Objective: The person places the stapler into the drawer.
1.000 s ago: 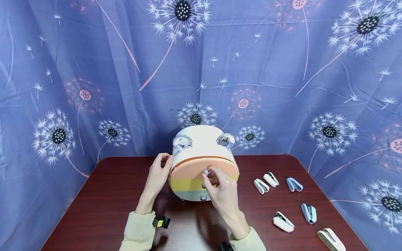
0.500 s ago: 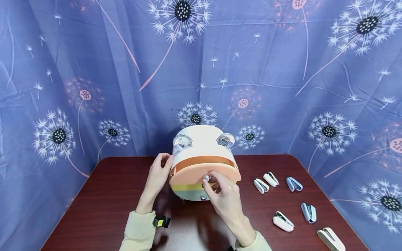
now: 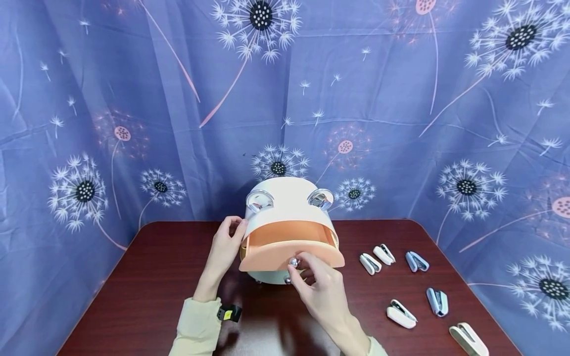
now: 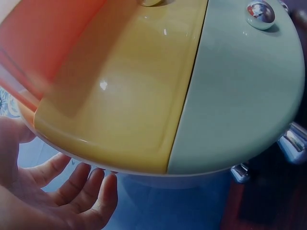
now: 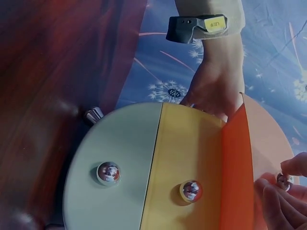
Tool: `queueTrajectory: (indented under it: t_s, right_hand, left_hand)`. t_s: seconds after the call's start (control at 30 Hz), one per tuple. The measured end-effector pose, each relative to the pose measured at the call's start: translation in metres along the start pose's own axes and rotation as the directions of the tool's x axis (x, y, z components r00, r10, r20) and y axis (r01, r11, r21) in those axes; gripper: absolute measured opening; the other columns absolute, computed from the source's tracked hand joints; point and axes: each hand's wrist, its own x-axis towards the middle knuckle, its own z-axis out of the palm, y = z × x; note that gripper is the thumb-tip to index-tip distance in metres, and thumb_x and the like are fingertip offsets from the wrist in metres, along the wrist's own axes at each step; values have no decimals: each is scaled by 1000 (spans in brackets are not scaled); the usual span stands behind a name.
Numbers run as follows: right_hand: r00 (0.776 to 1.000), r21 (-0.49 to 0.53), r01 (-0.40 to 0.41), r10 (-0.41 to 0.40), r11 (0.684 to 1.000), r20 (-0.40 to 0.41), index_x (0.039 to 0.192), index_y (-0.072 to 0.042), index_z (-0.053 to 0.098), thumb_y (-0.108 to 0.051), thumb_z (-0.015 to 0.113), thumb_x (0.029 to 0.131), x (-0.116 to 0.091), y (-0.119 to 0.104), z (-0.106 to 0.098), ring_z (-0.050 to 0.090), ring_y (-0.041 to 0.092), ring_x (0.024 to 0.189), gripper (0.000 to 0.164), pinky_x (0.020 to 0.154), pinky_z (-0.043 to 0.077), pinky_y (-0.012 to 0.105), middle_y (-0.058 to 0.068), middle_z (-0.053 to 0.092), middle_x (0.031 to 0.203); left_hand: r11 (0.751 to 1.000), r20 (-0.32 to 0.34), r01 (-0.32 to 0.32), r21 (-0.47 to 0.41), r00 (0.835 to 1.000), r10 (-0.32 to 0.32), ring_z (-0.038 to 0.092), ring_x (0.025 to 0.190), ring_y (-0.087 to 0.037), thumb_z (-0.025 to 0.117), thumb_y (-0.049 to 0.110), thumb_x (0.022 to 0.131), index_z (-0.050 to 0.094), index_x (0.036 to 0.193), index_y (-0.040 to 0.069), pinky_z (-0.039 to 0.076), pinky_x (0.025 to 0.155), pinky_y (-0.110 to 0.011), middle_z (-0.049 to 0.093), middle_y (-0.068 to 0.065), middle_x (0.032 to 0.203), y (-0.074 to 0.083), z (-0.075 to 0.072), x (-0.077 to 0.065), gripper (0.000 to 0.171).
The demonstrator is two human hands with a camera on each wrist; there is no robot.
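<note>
A small rounded drawer cabinet (image 3: pixel 287 195) with a white shell and two silver eye-like domes stands at the middle of the table. Its peach top drawer (image 3: pixel 269 257) is pulled partway out, and no contents show inside. My right hand (image 3: pixel 324 289) pinches that drawer's round silver knob (image 3: pixel 293 262) between thumb and fingers. At the cabinet's left side, my left hand (image 3: pixel 226 244) touches the shell with relaxed, slightly bent fingers. The yellow middle drawer (image 4: pixel 120 96) and the green bottom drawer (image 4: pixel 230 96) are closed, each with a silver knob of its own.
Several small staplers lie on the table's right side: white ones (image 3: pixel 370 264) (image 3: pixel 402 314), blue ones (image 3: pixel 417 262) (image 3: pixel 438 302) and a cream one (image 3: pixel 469 339). Behind the dark red wooden table (image 3: pixel 151 277) hangs a blue dandelion-print curtain (image 3: pixel 285 99).
The peach drawer has slid out from closed toward me, with my right hand drawing back and down on its knob. My left hand has stayed at the cabinet's side.
</note>
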Motion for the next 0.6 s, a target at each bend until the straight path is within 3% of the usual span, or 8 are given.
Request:
queueTrajectory:
  t_s: [0.6]
  right_hand:
    - [1000,16,16,-17,1000,14,101,-8,66,2,74,80,-11,-12,-9,65,5,63,25,53,50,15,-4,67,82]
  left_hand:
    - [1000,-14,-9,2,1000,9,55,85,-19,60,29,99,60,109,6,46,70,-24,59,-9,98,1,1,-1,25]
